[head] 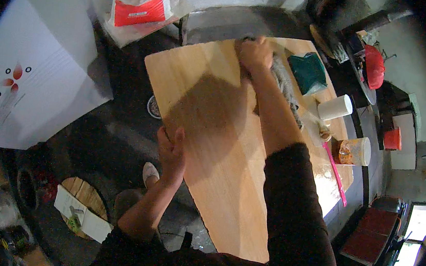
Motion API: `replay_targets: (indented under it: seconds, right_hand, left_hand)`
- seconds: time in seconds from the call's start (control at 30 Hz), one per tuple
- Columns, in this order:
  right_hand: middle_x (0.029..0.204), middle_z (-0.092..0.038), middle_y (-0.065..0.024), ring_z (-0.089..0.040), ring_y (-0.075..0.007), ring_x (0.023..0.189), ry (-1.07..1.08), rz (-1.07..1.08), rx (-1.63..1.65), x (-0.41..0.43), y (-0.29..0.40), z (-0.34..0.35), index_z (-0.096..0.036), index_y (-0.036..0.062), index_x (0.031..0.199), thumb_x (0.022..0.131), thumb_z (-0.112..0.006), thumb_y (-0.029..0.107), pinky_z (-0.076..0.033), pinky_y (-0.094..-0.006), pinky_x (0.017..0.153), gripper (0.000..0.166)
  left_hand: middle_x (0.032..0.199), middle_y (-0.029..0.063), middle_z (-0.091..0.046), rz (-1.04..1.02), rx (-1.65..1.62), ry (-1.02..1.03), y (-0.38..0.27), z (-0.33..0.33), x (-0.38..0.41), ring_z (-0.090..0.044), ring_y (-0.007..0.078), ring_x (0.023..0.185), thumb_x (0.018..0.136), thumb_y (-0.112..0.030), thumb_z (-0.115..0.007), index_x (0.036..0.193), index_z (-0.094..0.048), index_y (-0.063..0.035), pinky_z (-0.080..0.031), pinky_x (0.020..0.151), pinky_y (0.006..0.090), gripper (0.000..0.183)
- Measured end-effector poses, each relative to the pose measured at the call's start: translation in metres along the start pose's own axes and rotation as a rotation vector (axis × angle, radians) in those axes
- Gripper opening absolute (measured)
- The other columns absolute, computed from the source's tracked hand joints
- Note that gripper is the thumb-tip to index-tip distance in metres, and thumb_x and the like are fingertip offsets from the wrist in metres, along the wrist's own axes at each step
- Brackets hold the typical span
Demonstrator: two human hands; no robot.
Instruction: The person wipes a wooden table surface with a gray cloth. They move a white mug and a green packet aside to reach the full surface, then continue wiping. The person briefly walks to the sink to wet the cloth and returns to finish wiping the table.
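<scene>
A large pale wooden board stretches from the far side toward my body, with a shadow across its middle. My left hand grips its left edge, thumb up along the rim. At the far end my right hand is curled near the top edge. Something dark shows by its knuckles, but what lies under the fingers is hidden. Close to my right forearm is a rumpled grey cloth. Beyond it rests a dark green plastic packet.
To the right stand a white cylinder, a lidded jar with orange contents and a pink strip. A red-and-white sack is at the far left. A round wooden stool holds an open notebook. A bowl sits below the board's left edge.
</scene>
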State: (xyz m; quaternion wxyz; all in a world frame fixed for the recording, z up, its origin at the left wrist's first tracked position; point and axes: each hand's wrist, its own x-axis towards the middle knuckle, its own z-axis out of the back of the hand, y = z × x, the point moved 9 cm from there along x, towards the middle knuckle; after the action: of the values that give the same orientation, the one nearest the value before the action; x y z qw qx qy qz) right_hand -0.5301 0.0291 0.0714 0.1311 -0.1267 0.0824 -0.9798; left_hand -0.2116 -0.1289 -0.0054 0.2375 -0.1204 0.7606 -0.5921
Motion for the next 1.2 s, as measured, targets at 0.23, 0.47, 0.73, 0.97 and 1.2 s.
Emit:
replay_targets:
  seconds: [0.23, 0.47, 0.73, 0.97, 1.2]
  right_hand:
    - [0.098, -0.055, -0.0175, -0.054, -0.0358, 0.096, 0.072, 0.461, 0.738, -0.172, 0.108, 0.031, -0.055, 0.0100, 0.104, 0.080, -0.058, 0.028, -0.045, -0.0426, 0.084, 0.030]
    - [0.103, -0.062, -0.0164, -0.062, -0.0324, 0.087, 0.072, 0.211, 0.099, -0.061, 0.007, 0.013, -0.066, 0.0086, 0.089, 0.085, -0.051, 0.022, -0.052, -0.0431, 0.075, 0.021]
    - [0.107, -0.051, -0.0174, -0.058, -0.0364, 0.092, -0.104, 0.223, 0.267, -0.122, 0.030, 0.040, -0.063, 0.0101, 0.087, 0.085, -0.050, 0.022, -0.052, -0.0443, 0.073, 0.018]
    - [0.111, -0.050, -0.0152, -0.056, -0.0343, 0.098, 0.206, -0.046, 0.198, -0.051, -0.012, 0.020, -0.064, 0.0119, 0.091, 0.081, -0.055, 0.016, -0.052, -0.0427, 0.079, 0.014]
    - [0.109, -0.056, -0.0157, -0.053, -0.0328, 0.105, 0.036, 0.126, 0.219, -0.116, 0.015, 0.032, -0.065, 0.0098, 0.090, 0.084, -0.055, 0.019, -0.050, -0.0427, 0.079, 0.015]
  left_hand:
    - [0.109, 0.0144, -0.052, 0.001, -0.091, -0.081, 0.035, 0.020, 0.011, -0.050, 0.0209, 0.098, 0.095, -0.027, -0.049, 0.118, -0.038, 0.0008, -0.042, 0.086, 0.0351, 0.038]
    - [0.110, 0.0147, -0.049, -0.053, 0.002, -0.036, -0.003, 0.011, -0.002, -0.048, 0.0202, 0.100, 0.095, -0.030, -0.050, 0.118, -0.036, 0.0027, -0.040, 0.088, 0.0351, 0.042]
    - [0.116, 0.0185, -0.049, -0.062, -0.006, -0.086, 0.020, 0.028, 0.007, -0.048, 0.0221, 0.103, 0.095, -0.030, -0.047, 0.119, -0.035, 0.0036, -0.040, 0.090, 0.0362, 0.043]
    - [0.115, 0.0192, -0.050, -0.031, -0.053, 0.006, 0.000, 0.002, 0.002, -0.050, 0.0238, 0.104, 0.095, -0.030, -0.048, 0.121, -0.034, 0.0045, -0.041, 0.090, 0.0370, 0.045]
    - [0.114, 0.0186, -0.051, -0.078, 0.072, -0.092, 0.009, 0.022, 0.003, -0.050, 0.0234, 0.104, 0.095, -0.027, -0.049, 0.121, -0.035, 0.0045, -0.040, 0.091, 0.0362, 0.043]
